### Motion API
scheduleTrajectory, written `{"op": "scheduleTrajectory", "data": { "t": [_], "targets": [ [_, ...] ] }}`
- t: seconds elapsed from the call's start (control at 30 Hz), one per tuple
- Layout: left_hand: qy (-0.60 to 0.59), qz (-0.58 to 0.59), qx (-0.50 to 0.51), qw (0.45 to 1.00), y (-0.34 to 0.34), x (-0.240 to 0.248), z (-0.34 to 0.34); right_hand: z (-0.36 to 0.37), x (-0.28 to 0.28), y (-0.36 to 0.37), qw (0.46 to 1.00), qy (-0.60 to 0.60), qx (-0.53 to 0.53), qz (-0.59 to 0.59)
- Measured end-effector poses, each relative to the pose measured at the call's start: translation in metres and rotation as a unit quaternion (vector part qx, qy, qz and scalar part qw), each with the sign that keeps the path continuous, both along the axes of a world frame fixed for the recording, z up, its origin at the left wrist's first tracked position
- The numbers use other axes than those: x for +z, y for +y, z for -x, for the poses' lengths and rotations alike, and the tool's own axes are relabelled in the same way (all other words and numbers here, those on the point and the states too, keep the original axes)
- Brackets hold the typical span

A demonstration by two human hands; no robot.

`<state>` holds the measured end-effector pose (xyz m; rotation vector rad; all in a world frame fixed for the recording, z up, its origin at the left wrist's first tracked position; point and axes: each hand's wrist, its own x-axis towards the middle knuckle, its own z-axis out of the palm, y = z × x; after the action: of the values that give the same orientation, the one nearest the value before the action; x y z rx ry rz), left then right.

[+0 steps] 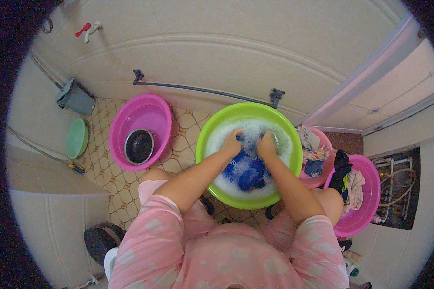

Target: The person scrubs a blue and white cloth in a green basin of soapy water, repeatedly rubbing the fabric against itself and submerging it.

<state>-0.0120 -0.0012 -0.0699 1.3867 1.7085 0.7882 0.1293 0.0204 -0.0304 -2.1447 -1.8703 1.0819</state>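
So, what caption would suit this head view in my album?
Two hands gripping blue cloth in a sudsy green basin, with pink basins on either side.

We are in what looks like home bathroom or washroom. We see wall tap [91,32] with red handle [83,30], pale wall panels [217,55], patterned floor tiles [184,132], pipes [391,185] exposed in wall opening [407,219]. We note household laundry signs: lime-green basin [200,144] of suds [220,137], bright pink basin [372,209] holding clothes [356,185], small mint-green basin [76,139], grey bin [78,98] standing in corner.
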Motion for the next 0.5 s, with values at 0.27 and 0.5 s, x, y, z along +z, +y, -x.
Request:
{"op": "scheduleTrajectory", "data": {
  "t": [0.27,0.5],
  "targets": [
    [-0.578,0.315,0.084,0.748,0.001,0.057,-0.006,0.031,0.028,-0.038,0.927,0.319,-0.029,-0.192],
    [-0.560,0.223,0.111,0.791,0.001,0.057,-0.003,0.032,0.063,-0.059,0.931,0.162,0.205,-0.256]
  ]
}}
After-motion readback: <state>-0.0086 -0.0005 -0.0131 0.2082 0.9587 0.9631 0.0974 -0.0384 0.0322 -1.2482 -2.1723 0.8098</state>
